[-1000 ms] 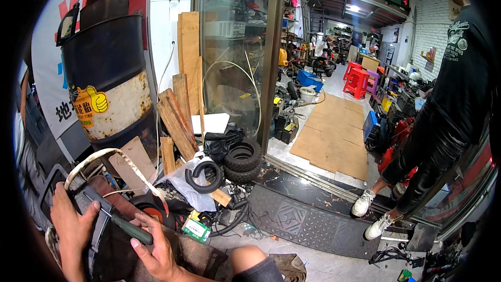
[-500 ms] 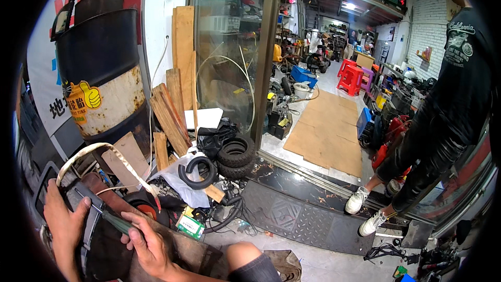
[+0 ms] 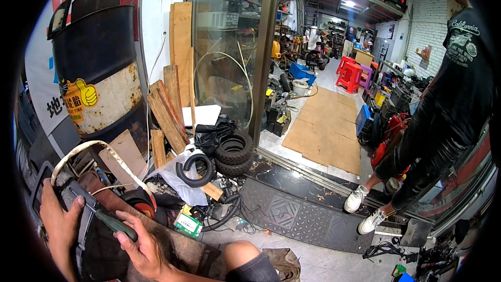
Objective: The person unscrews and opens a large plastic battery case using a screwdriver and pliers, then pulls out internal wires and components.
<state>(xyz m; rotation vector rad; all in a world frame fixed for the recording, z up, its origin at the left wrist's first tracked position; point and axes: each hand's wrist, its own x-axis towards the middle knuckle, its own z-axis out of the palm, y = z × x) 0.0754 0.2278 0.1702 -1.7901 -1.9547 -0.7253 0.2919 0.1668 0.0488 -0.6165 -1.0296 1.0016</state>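
At the lower left, my right hand [image 3: 141, 250] holds a screwdriver [image 3: 116, 223] by its dark green handle, fingers and thumb to either side. Its metal shaft points up and left against the grey rim of a dark rounded part [image 3: 99, 258], whose exact kind I cannot make out. My left hand [image 3: 58, 224] grips the left side of this part, the thumb bent over the rim close to the shaft. The shaft's tip is hard to make out. A cable wrapped in cream tape [image 3: 112, 151] arches above both hands.
Beyond my hands are a green and white box [image 3: 189, 224], a curved black tube [image 3: 195, 171], stacked small tyres [image 3: 233, 149] and wooden boards [image 3: 167, 117]. A rusty drum [image 3: 102, 73] stands at left. A person in dark clothes [image 3: 443, 99] stands right, by a ramp mat [image 3: 292, 214].
My right hand has shifted slightly down along the screwdriver, baring more of the green handle. My left hand keeps its grip. The view has tilted a little.
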